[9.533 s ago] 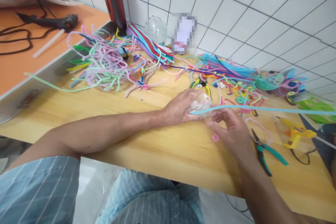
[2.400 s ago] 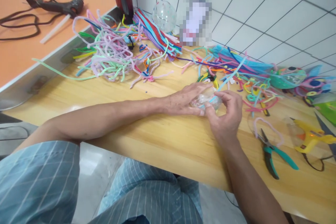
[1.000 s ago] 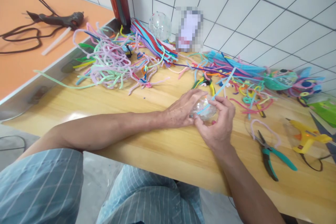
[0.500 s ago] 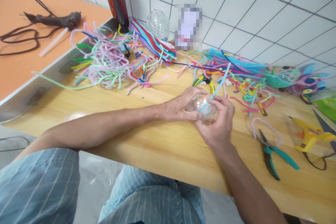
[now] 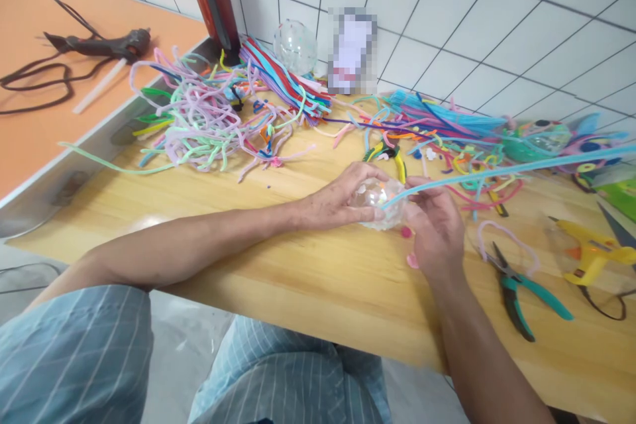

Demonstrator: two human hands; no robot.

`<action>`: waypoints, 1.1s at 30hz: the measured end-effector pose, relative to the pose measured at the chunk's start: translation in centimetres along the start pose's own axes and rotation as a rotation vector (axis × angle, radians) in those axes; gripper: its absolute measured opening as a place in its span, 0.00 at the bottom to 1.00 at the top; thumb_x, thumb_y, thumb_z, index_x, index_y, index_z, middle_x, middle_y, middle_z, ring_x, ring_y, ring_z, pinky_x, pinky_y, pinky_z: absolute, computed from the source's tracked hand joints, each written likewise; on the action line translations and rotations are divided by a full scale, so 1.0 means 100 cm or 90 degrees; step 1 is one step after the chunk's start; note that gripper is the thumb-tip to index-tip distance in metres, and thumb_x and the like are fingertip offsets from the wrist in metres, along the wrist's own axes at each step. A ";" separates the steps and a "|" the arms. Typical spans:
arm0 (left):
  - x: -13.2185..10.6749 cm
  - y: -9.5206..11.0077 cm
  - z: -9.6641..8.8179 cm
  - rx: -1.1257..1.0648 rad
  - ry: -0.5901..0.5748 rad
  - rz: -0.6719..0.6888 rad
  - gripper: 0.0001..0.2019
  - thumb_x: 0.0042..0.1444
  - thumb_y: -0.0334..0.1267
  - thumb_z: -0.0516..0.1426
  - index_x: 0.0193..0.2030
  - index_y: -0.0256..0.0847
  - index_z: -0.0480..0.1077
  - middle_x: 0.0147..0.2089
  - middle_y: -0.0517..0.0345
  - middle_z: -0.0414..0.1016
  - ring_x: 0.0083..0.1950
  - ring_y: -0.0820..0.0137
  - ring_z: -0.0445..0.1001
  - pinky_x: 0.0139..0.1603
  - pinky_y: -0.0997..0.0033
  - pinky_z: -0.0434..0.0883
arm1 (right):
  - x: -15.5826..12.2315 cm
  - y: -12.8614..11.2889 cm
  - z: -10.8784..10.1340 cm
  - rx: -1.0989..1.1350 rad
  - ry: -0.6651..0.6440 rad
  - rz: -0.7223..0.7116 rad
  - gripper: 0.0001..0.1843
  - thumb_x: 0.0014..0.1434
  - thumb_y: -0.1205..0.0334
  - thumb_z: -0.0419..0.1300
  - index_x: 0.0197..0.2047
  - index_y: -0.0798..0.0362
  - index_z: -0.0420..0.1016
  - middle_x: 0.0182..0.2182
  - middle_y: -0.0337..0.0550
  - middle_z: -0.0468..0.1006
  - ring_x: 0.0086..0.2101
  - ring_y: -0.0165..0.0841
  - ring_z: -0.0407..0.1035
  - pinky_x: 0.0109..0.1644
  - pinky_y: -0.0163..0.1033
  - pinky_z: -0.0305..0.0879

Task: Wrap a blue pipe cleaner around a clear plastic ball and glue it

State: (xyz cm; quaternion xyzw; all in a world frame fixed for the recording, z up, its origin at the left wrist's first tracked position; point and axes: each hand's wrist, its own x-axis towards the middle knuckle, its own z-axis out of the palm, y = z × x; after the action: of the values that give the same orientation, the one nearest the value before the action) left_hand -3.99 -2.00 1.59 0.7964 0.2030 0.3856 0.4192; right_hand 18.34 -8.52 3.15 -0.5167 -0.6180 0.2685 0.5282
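Observation:
My left hand (image 5: 330, 204) is wrapped around a clear, faceted plastic ball (image 5: 368, 193) just above the wooden table. A long light-blue pipe cleaner (image 5: 501, 172) lies against the ball's near side, its end close to my left thumb, and stretches far to the right. Beside the ball, my right hand (image 5: 441, 232) has its fingers curled at the pipe cleaner, which crosses the index finger; the exact pinch is partly hidden. Two small pink pieces (image 5: 406, 232) rest on the table between the ball and my right wrist.
Pipe cleaners lie in a tangled heap (image 5: 203, 112) at left and a blue bundle (image 5: 442, 116) at the back. Teal-handled pliers (image 5: 517, 291) and a yellow glue gun (image 5: 591, 248) lie right. A red flask (image 5: 213, 0), phone (image 5: 352, 50) and second clear ball (image 5: 295, 46) stand by the wall.
The blue pipe cleaner has swung from pointing up and away to stretching far right. My right hand has shifted right, off the ball, uncovering the pink pieces. The left hand keeps the ball.

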 end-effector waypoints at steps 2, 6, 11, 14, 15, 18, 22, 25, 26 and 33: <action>0.000 0.000 0.001 0.009 0.001 0.013 0.28 0.66 0.55 0.63 0.66 0.46 0.64 0.65 0.43 0.70 0.71 0.54 0.70 0.74 0.45 0.68 | 0.000 -0.003 0.001 0.027 0.013 0.030 0.18 0.62 0.49 0.68 0.52 0.46 0.81 0.49 0.45 0.82 0.47 0.40 0.77 0.55 0.50 0.75; -0.001 0.000 0.003 0.019 0.011 0.035 0.28 0.66 0.55 0.63 0.67 0.45 0.65 0.65 0.42 0.70 0.72 0.54 0.69 0.76 0.44 0.67 | 0.000 -0.007 0.003 0.061 0.049 0.006 0.09 0.65 0.52 0.67 0.42 0.47 0.84 0.45 0.43 0.84 0.47 0.39 0.78 0.54 0.48 0.73; -0.001 -0.001 0.006 0.027 0.008 0.031 0.33 0.66 0.55 0.64 0.73 0.47 0.64 0.68 0.41 0.67 0.77 0.50 0.63 0.80 0.39 0.62 | 0.000 -0.005 0.002 0.073 0.067 0.031 0.10 0.67 0.53 0.66 0.36 0.48 0.82 0.34 0.39 0.82 0.41 0.37 0.77 0.51 0.45 0.72; 0.000 -0.002 0.009 0.029 0.006 0.048 0.33 0.67 0.54 0.63 0.74 0.48 0.64 0.69 0.41 0.66 0.78 0.49 0.60 0.81 0.38 0.61 | 0.001 -0.006 0.000 0.084 0.074 0.042 0.10 0.66 0.53 0.66 0.35 0.48 0.80 0.34 0.40 0.82 0.41 0.39 0.77 0.50 0.47 0.72; 0.001 -0.003 0.010 0.028 0.007 0.057 0.33 0.67 0.54 0.63 0.74 0.49 0.64 0.69 0.41 0.66 0.78 0.49 0.60 0.81 0.38 0.62 | 0.002 -0.007 -0.001 0.087 0.074 0.043 0.11 0.66 0.52 0.65 0.34 0.48 0.80 0.36 0.40 0.83 0.41 0.39 0.77 0.50 0.47 0.72; 0.002 -0.005 0.012 0.026 0.013 0.077 0.33 0.67 0.54 0.63 0.74 0.50 0.64 0.68 0.42 0.66 0.77 0.50 0.62 0.80 0.37 0.63 | 0.004 -0.007 0.000 0.118 0.076 0.043 0.12 0.65 0.53 0.65 0.31 0.48 0.79 0.37 0.41 0.83 0.42 0.39 0.77 0.52 0.49 0.72; 0.001 -0.005 0.012 0.023 0.015 0.077 0.32 0.67 0.53 0.64 0.74 0.50 0.64 0.68 0.42 0.68 0.76 0.50 0.62 0.79 0.37 0.63 | 0.008 -0.002 0.001 0.165 0.084 0.038 0.13 0.63 0.55 0.65 0.28 0.47 0.76 0.34 0.41 0.82 0.42 0.41 0.78 0.54 0.53 0.73; 0.000 -0.004 0.012 0.025 0.013 0.071 0.32 0.67 0.53 0.64 0.74 0.51 0.64 0.67 0.42 0.68 0.76 0.51 0.63 0.79 0.38 0.63 | 0.009 0.001 -0.002 0.159 0.099 0.023 0.18 0.65 0.53 0.63 0.24 0.47 0.69 0.31 0.41 0.80 0.40 0.41 0.78 0.55 0.56 0.74; 0.000 -0.004 0.012 0.025 0.014 0.069 0.32 0.66 0.53 0.64 0.74 0.51 0.64 0.67 0.42 0.68 0.75 0.51 0.63 0.79 0.38 0.63 | 0.009 0.001 -0.004 0.156 0.099 0.021 0.17 0.64 0.53 0.63 0.25 0.47 0.70 0.31 0.41 0.80 0.40 0.41 0.78 0.55 0.56 0.74; 0.000 -0.004 0.012 0.005 0.017 0.070 0.31 0.66 0.54 0.63 0.73 0.51 0.65 0.66 0.42 0.66 0.75 0.49 0.63 0.78 0.37 0.64 | 0.009 -0.004 -0.010 0.096 -0.040 0.001 0.13 0.56 0.57 0.73 0.45 0.45 0.84 0.47 0.44 0.84 0.50 0.42 0.78 0.58 0.53 0.73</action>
State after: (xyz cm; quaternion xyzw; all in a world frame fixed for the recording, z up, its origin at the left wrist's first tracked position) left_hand -3.05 -2.36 0.84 0.8029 0.1662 0.4178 0.3915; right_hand 19.25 -8.04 4.10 -0.4671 -0.6123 0.3307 0.5455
